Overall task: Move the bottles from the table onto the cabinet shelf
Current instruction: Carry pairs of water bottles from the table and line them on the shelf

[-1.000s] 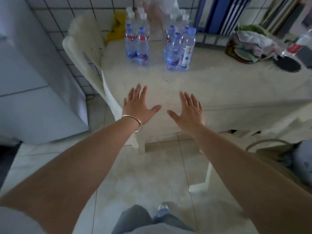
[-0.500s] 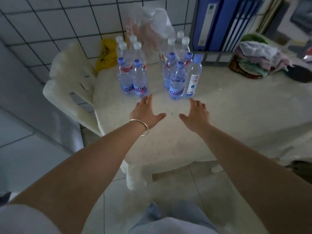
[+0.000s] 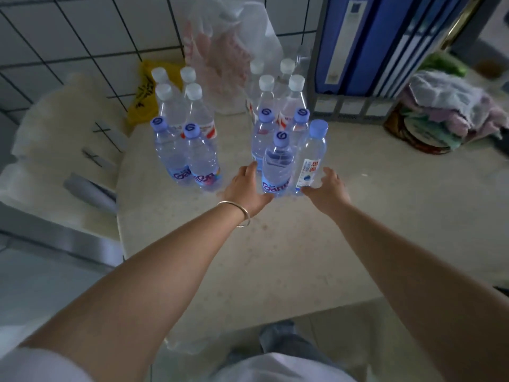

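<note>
At frame centre, on the table [image 3: 358,230]: reaching for the right-hand cluster of bottles [image 3: 278,161], left hand [image 3: 245,188] and right hand [image 3: 327,188] spread wide, flanking, gripping nothing yet. Next, probably closing in and lifting toward an unseen cabinet shelf.

Dim, cool, bluish light overall; source not visible. Brightest zone: white tiled wall [image 3: 82,37] far beyond left hand [image 3: 243,188]. Soft, faint shadows on table [image 3: 275,257] beneath both forearms, no hard edges. No strong glare; weak highlights on bottles [image 3: 276,164] between the hands. Wide-angle bending: tile lines curve beyond the left hand. Motion blur on clutter out past right hand [image 3: 326,188]; near frame edge soft, smeared.
</note>
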